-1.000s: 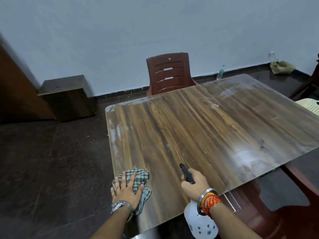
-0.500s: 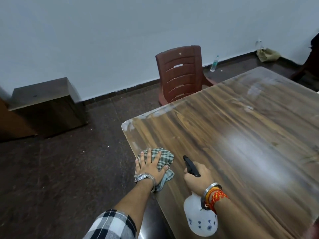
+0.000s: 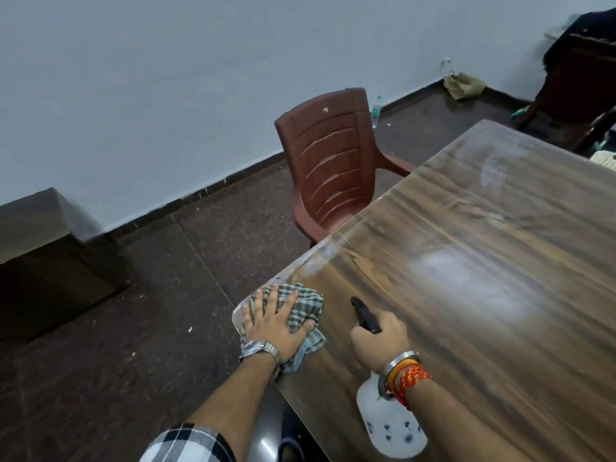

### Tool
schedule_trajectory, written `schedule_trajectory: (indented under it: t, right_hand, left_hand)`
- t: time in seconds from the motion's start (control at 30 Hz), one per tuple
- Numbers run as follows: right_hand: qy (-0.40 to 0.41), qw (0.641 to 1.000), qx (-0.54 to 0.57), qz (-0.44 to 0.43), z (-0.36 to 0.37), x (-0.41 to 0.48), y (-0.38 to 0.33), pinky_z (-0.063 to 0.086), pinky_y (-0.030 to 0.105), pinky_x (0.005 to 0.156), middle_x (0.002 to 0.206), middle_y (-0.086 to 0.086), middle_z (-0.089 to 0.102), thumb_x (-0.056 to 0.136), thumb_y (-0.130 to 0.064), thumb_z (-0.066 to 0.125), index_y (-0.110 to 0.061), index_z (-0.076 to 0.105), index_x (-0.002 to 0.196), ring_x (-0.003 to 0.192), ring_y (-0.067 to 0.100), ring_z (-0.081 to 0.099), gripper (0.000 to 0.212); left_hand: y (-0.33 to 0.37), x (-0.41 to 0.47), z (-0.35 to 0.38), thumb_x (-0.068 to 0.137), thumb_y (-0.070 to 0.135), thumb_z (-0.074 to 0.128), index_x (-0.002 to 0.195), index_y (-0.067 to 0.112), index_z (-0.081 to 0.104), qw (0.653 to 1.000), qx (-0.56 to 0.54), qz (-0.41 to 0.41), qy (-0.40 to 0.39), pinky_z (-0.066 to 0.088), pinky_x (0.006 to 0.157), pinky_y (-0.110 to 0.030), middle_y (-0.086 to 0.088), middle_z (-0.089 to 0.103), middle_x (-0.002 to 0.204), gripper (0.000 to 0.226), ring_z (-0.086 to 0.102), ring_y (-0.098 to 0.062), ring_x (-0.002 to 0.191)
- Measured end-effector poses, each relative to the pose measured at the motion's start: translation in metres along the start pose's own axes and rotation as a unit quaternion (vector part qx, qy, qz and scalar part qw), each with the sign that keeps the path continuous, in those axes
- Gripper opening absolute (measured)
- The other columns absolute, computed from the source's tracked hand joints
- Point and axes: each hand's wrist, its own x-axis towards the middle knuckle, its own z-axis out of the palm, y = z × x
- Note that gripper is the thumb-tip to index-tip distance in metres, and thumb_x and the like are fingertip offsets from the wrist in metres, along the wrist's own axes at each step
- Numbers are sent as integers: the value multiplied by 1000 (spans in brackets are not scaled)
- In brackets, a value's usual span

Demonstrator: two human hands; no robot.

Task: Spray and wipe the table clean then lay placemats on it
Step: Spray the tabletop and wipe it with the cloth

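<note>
The wooden table (image 3: 483,311) fills the right half of the view, with pale wet smears along its left edge and far end. My left hand (image 3: 275,325) lies flat, fingers spread, pressing a green checked cloth (image 3: 301,306) onto the table's near left corner. My right hand (image 3: 380,338) grips the black trigger head of a white spray bottle (image 3: 390,425), nozzle pointing toward the far left, held just above the tabletop. A pale placemat (image 3: 605,160) shows at the right edge beyond the table.
A brown plastic chair (image 3: 333,161) stands against the table's far left side. A dark low cabinet (image 3: 50,255) sits at the left by the wall. A small bottle (image 3: 375,111) and a bag (image 3: 463,85) lie on the floor by the wall. A dark chair (image 3: 580,91) stands far right.
My left hand has slid the cloth along the table's left edge up to the corner. The view has swung left and closer; my right hand still holds the bottle.
</note>
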Motion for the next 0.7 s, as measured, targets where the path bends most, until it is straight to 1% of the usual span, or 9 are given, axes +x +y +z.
schedule_trajectory:
  t: [0.07, 0.13, 0.2, 0.33, 0.47, 0.53, 0.6, 0.63, 0.7]
  right_hand:
    - [35, 999, 17, -5, 11, 25, -20, 39, 29, 54, 68, 8, 57, 78, -11, 63, -2, 63, 83, 57, 20, 47, 10]
    - [53, 998, 35, -2, 15, 41, -39, 33, 25, 51, 64, 6, 53, 78, -7, 61, -6, 58, 75, 55, 19, 42, 5]
    - [66, 996, 54, 3, 19, 55, -55, 30, 25, 49, 60, 3, 48, 77, -4, 59, -10, 50, 67, 53, 18, 39, 15]
    - [110, 991, 73, 13, 25, 74, -76, 36, 25, 48, 60, 5, 54, 72, -4, 58, -2, 59, 72, 53, 18, 44, 2]
    - [166, 979, 92, 69, 29, 96, -88, 35, 26, 50, 62, 7, 56, 71, -6, 59, -2, 62, 75, 55, 20, 46, 6]
    - [214, 966, 102, 103, 32, 105, -94, 34, 28, 50, 61, 8, 55, 72, -6, 60, 0, 60, 74, 55, 22, 45, 7]
    - [253, 952, 108, 134, 35, 108, -103, 34, 30, 52, 60, 9, 56, 74, -7, 62, -1, 58, 68, 55, 24, 47, 9]
    - [275, 941, 113, 160, 38, 110, -110, 37, 31, 53, 61, 10, 58, 75, -9, 62, -2, 59, 67, 58, 27, 51, 11]
    - [318, 916, 139, 200, 45, 112, -124, 44, 35, 59, 67, 14, 63, 76, -9, 61, -3, 62, 69, 66, 33, 58, 9]
  left_hand:
    - [-12, 24, -9, 75, 89, 20, 147, 53, -2, 999, 25, 45, -8, -17, 114, -51, 7, -14, 161, 83, -19, -25, 145]
    - [-18, 38, -17, 74, 90, 19, 147, 54, -3, 993, 52, 109, -12, -19, 113, -50, 7, -14, 161, 84, -19, -25, 145]
    - [-21, 55, -24, 75, 89, 20, 146, 54, -4, 983, 72, 166, -27, -19, 113, -50, 8, -14, 161, 83, -19, -26, 145]
    - [-5, 88, -34, 78, 85, 21, 146, 53, -8, 963, 86, 248, -63, -17, 113, -51, 8, -17, 160, 81, -20, -27, 145]
    - [28, 137, -38, 75, 87, 10, 148, 51, -2, 946, 74, 305, -78, -15, 114, -47, 9, -16, 160, 82, -20, -24, 145]
    - [44, 163, -42, 84, 75, 23, 148, 52, 3, 937, 68, 328, -102, -7, 118, -46, 10, -16, 159, 71, -18, -25, 146]
    - [57, 186, -51, 92, 53, 37, 148, 50, 15, 925, 49, 351, -141, 16, 117, -43, 11, -9, 161, 59, -9, -26, 148]
    - [62, 199, -61, 94, 42, 40, 147, 46, 23, 914, 38, 369, -164, 25, 113, -41, 11, -1, 162, 56, -1, -25, 148]
    - [70, 224, -86, 95, 26, 43, 147, 32, 35, 897, -13, 403, -179, 28, 111, -31, 4, 21, 159, 52, 19, -20, 144]
